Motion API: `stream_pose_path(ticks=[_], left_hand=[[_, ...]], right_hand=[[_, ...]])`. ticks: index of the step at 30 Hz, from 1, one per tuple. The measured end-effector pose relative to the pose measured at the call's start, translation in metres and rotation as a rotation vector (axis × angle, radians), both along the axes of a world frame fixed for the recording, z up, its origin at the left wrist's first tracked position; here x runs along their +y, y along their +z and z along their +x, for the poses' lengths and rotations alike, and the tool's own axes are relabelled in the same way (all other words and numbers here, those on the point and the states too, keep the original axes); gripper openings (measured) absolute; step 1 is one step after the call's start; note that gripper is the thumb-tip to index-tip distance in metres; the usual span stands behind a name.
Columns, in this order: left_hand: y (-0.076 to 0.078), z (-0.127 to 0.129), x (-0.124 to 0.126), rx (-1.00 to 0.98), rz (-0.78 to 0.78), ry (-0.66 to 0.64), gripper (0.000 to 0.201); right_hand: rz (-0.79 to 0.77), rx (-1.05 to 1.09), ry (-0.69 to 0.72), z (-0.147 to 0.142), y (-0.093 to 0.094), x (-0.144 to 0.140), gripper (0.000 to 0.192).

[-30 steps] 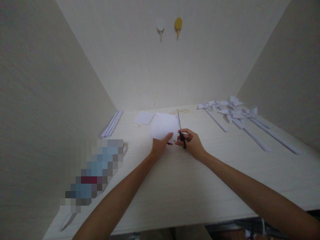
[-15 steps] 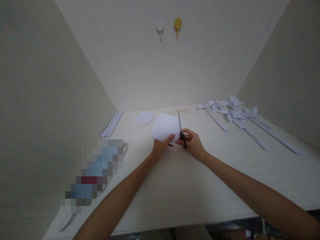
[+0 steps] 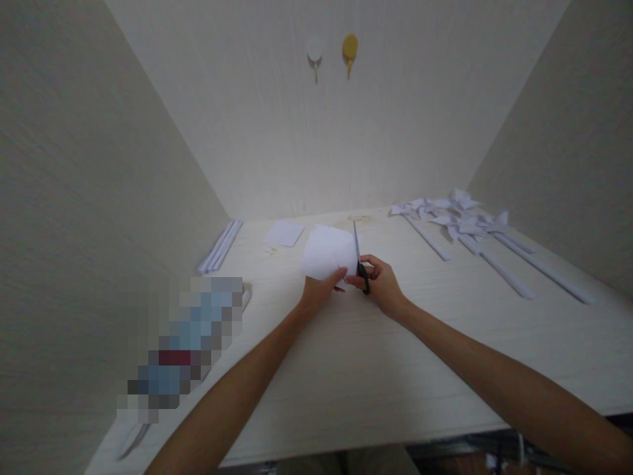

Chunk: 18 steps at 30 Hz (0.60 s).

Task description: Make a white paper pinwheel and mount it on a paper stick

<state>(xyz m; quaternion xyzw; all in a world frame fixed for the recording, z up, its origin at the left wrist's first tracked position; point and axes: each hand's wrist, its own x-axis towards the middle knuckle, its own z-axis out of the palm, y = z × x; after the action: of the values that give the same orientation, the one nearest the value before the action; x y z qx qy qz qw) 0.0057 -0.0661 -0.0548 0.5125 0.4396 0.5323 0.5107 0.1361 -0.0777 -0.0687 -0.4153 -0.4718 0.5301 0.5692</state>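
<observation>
My left hand pinches a sheet of white paper by its near edge, thumb on top. At the paper's right edge, my right hand grips a pair of scissors with black handles. The blades point away from me, along the right side of the sheet. Whether they are open or closed is too fine to tell. A small pale thin object shows beside my left thumb; its kind is unclear.
White paper pinwheels on rolled sticks lie at the right. Paper rolls and a square sheet lie at the back left, small pale bits nearby. A pixelated object stretches along the left. Two hooks, one yellow, hang on the wall.
The flap that stood out at the paper's upper edge now looks flatter. Both hands and the scissors stay almost in place; the view has shifted slightly.
</observation>
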Motion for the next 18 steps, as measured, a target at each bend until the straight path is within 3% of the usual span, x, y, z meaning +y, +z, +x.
stream_pose_path(ticks=[7, 12, 18], left_hand=[[0.0, -0.002, 0.002, 0.034, 0.019, -0.041, 0.011], [-0.004, -0.006, 0.012, -0.07, 0.016, 0.097, 0.015], [-0.008, -0.014, 0.028, -0.308, -0.044, 0.255, 0.015]], right_hand=[[0.012, 0.019, 0.015, 0.0, -0.002, 0.001, 0.042], [0.01, -0.048, 0.023, 0.0, 0.002, 0.0, 0.037], [0.042, -0.149, 0.175, 0.002, 0.007, 0.001, 0.029]])
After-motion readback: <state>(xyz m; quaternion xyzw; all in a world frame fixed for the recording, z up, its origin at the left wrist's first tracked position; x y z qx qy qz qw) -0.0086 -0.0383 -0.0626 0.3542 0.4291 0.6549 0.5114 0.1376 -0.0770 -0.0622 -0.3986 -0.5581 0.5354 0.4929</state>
